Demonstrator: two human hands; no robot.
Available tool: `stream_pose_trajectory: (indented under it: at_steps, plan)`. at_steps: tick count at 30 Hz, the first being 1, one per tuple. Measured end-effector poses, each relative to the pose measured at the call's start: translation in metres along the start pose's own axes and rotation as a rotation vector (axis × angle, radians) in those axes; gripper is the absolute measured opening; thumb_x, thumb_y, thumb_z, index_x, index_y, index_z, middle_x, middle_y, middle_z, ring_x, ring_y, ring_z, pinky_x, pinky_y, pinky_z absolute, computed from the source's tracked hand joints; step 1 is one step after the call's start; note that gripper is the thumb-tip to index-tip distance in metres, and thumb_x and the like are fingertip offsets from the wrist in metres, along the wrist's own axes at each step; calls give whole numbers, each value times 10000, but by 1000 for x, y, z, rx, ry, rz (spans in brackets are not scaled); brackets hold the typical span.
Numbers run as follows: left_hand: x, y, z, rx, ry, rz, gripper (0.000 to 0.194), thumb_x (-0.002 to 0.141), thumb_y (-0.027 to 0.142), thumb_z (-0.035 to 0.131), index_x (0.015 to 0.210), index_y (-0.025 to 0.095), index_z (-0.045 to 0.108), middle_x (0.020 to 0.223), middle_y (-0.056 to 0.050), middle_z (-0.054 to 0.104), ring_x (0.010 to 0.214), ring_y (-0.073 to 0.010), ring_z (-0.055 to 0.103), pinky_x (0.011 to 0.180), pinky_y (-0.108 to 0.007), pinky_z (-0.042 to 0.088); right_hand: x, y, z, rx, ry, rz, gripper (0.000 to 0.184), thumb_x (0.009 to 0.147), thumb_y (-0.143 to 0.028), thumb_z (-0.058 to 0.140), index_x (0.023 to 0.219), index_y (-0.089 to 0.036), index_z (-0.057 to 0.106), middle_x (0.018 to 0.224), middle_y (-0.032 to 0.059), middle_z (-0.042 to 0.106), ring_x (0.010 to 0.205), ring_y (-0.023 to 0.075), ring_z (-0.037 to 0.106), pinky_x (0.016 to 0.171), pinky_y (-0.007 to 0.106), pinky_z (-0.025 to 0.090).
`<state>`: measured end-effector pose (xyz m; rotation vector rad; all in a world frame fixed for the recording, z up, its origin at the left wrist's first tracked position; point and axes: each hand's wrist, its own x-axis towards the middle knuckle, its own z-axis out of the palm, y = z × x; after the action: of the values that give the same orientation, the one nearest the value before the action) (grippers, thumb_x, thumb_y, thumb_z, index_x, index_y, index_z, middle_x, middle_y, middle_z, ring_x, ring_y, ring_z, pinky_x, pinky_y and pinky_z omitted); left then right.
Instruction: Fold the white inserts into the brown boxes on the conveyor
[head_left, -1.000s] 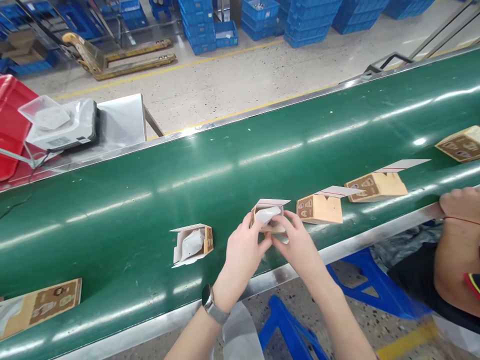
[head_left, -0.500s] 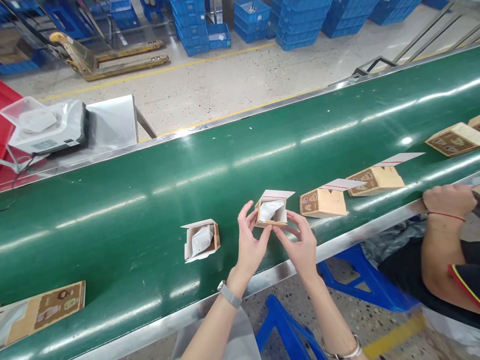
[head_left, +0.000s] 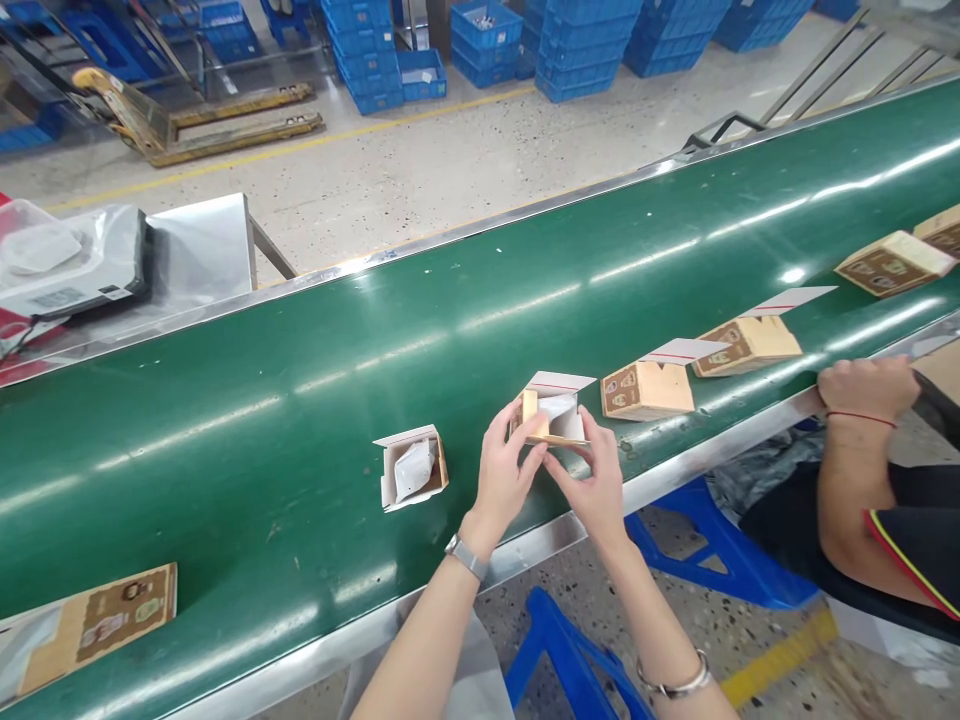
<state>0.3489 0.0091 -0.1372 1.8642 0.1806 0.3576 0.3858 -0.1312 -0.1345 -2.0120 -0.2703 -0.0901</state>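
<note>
Between my two hands a small cardboard box [head_left: 568, 439] stands on the green conveyor belt [head_left: 315, 520], its top open and a white-lined lid flap [head_left: 560, 382] raised at the back. A white pouch [head_left: 556, 405] lies inside it. My left hand [head_left: 504, 465] grips the box's left side, with a finger pressing a tan side flap [head_left: 530, 412] inward over the opening. My right hand [head_left: 596, 475] holds the right side, thumb at the front edge. To the left sits another open box [head_left: 442, 462] with a white pouch [head_left: 414, 470] in it.
Right of my hands stand a tan box [head_left: 649, 391] and a second one [head_left: 750, 345], lids raised. More boxes lie farther right, one [head_left: 112, 620] at lower left. A co-worker's hand [head_left: 868, 388] rests at the belt's metal edge. Blue stools [head_left: 570, 640] stand below.
The left side flap of the held box is now folded inward under my left fingers. The open box at left has shifted slightly right and up in view.
</note>
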Motion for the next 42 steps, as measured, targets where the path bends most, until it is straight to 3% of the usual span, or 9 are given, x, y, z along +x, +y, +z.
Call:
stream_pose_trajectory:
  at_steps: [5,9,15,17,19,23,29,36,42]
  plan:
    - [16,7,7,-71,-33,-73,278,956,329,597,1215,311,698,1598,-41,430,1464,-273,445,1193,-461,400,18,6,-11,3,-78,-95,518,852,-461,733,1334,-303,626,1395,105,511,1317,278,536,1111,516,467]
    - [25,18,13,-101,-40,-122,268,956,348,596,1196,304,708,1600,-41,438,1444,-273,475,1179,-445,413,31,12,-18,91,-138,-25,436,877,-494,693,1259,-284,678,1451,103,519,1356,278,524,1130,504,449]
    - [39,27,36,-184,95,-172,245,962,354,577,918,212,772,1440,-101,615,1354,-285,569,1129,-441,452,45,4,-11,211,108,233,396,860,-581,645,937,-208,754,1262,124,661,1217,290,614,1045,484,504]
    - [43,28,46,-240,181,-220,223,941,332,608,883,192,772,1354,-127,672,1310,-288,604,1105,-442,469,49,2,-4,293,214,336,413,797,-569,713,972,-194,720,1239,133,664,1168,284,636,1004,460,529]
    - [48,29,55,-305,266,-276,205,889,291,677,1058,197,746,1300,-131,694,1249,-279,640,1078,-444,483,54,3,2,356,284,393,514,752,-548,749,1114,-198,646,1257,140,651,1133,274,654,971,452,546]
    - [62,25,67,-416,282,-379,765,792,184,756,1479,281,432,1337,-100,664,1239,-246,621,1101,-452,445,67,15,4,437,292,453,715,726,-509,741,1325,-210,490,1353,159,616,1194,275,642,987,449,541]
    - [83,17,91,-696,118,-458,477,785,83,572,1234,233,624,1311,-75,652,1241,-247,611,1083,-406,473,83,29,-8,455,176,531,571,743,-408,679,1266,-195,597,1314,118,666,1201,287,639,1032,453,507]
    - [90,27,111,-585,132,-449,304,858,164,576,1155,221,617,1233,-84,651,1205,-252,611,1094,-432,459,91,28,-24,291,193,557,545,774,-436,636,1268,-209,609,1283,96,686,1152,269,656,979,414,527]
    - [94,36,113,-521,70,-411,312,965,291,540,1267,263,611,1431,-67,593,1407,-268,477,1220,-477,328,93,29,-41,249,152,567,646,808,-591,662,1321,-203,599,1335,116,664,1204,294,632,998,417,511]
